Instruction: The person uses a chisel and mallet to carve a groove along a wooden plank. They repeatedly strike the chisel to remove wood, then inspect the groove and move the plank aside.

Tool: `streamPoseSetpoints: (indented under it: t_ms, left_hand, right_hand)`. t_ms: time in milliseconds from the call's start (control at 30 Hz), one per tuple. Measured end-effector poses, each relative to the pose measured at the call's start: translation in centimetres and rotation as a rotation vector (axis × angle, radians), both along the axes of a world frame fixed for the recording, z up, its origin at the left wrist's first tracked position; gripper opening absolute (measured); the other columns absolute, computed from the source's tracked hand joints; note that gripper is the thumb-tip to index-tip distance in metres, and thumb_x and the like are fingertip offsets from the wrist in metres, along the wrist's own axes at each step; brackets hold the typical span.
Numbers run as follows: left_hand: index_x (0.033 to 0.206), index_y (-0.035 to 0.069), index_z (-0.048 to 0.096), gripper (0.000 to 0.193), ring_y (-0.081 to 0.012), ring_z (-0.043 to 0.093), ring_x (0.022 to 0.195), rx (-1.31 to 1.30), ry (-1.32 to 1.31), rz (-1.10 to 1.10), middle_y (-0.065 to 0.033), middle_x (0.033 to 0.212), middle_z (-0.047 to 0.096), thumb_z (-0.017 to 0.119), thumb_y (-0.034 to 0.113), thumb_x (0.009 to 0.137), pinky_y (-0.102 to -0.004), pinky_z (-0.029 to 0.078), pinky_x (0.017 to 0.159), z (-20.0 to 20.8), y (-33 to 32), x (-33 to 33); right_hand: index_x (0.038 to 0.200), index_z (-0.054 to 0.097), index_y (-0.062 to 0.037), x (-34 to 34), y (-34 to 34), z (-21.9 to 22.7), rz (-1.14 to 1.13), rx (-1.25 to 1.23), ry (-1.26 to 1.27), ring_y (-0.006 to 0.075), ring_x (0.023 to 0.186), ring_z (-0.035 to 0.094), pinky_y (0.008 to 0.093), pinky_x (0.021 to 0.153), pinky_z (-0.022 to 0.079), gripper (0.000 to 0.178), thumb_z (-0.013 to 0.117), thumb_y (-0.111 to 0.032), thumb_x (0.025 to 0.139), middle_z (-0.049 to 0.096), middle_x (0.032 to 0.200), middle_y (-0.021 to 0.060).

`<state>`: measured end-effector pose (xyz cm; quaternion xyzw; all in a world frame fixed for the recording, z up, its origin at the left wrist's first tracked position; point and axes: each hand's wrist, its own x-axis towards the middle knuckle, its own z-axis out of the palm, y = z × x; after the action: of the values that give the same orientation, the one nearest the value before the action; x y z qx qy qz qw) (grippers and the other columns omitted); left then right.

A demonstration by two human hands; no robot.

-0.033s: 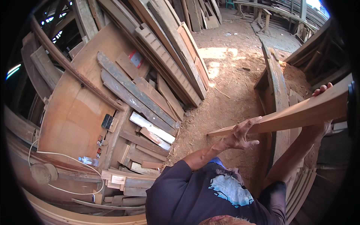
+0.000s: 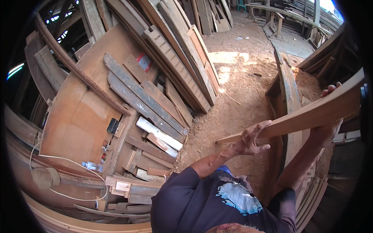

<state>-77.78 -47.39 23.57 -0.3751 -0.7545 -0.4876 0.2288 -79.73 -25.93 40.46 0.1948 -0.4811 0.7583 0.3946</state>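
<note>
A long, pale brown wooden plank (image 2: 311, 119) slants across the right side, held in the air by both hands. My left hand (image 2: 252, 139) is at its lower, far end, with the fingers along the upper edge and the thumb sticking out below. My right hand (image 2: 329, 128) grips the plank near its raised end; the palm is beneath and fingertips curl over the top edge, while the plank hides the rest of the fingers. The plank's thin tip reaches past my left hand over the dusty floor (image 2: 233, 120).
A long, weathered timber beam (image 2: 288, 85) stands beyond the plank. At left, scrap boards (image 2: 155, 128) lie by a large curved plywood sheet (image 2: 85, 108), with a plastic bottle (image 2: 92, 166) and a white cord (image 2: 70, 160). Tall planks (image 2: 178, 66) lean farther back. A bench (image 2: 287, 17) stands far right.
The view has shifted slightly. The plank's raised end and my right hand have moved up a little; my left hand keeps its place on the plank.
</note>
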Motion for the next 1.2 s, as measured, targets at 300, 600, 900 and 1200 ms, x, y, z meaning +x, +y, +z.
streamPoseSetpoints:
  t_ms: [300,600,900,1200]
  left_hand:
    - [0.129,0.0,0.047,0.049,-0.0306,0.075,0.07,0.187,-0.002,0.431,-0.0201,0.086,0.071,0.074,0.016,0.09,-0.0392,0.063,0.06,3.5,-13.3,-4.8]
    - [0.12,-0.003,0.05,0.041,-0.0286,0.076,0.075,0.377,0.11,0.765,-0.0221,0.088,0.073,0.073,0.015,0.091,-0.0366,0.065,0.062,-3.2,-26.1,-13.2]
    - [0.126,0.001,0.047,0.046,-0.0269,0.076,0.072,0.289,0.055,0.731,-0.0226,0.085,0.071,0.072,0.018,0.091,-0.0353,0.066,0.057,2.6,-24.0,-11.6]
    - [0.127,0.005,0.055,0.054,-0.0329,0.062,0.104,0.154,0.151,0.631,-0.0151,0.111,0.061,0.081,0.015,0.081,-0.0448,0.048,0.092,2.8,-14.8,-10.3]
  right_hand:
    - [0.142,0.053,0.0025,-4.6,-14.8,3.6,0.168,0.523,-0.191,0.0192,0.12,0.055,0.036,0.111,0.036,0.063,0.046,-0.049,0.106,0.059,0.135,0.0123]
    - [0.114,0.069,-0.0032,-9.4,-14.0,-7.3,0.38,0.616,-0.485,0.0096,0.092,0.058,0.0265,0.087,0.047,0.041,0.052,-0.04,0.107,0.066,0.1,0.0001]
    - [0.136,0.057,0.0002,-13.0,-20.1,-11.5,0.426,0.683,-0.418,0.0246,0.113,0.061,0.04,0.102,0.047,0.063,0.059,-0.051,0.1,0.064,0.126,0.0161]
    - [0.139,0.046,0.0044,-22.2,-21.9,-14.6,0.85,0.359,-0.222,0.0307,0.117,0.061,0.0443,0.104,0.047,0.096,0.058,-0.076,0.088,0.061,0.126,0.0201]
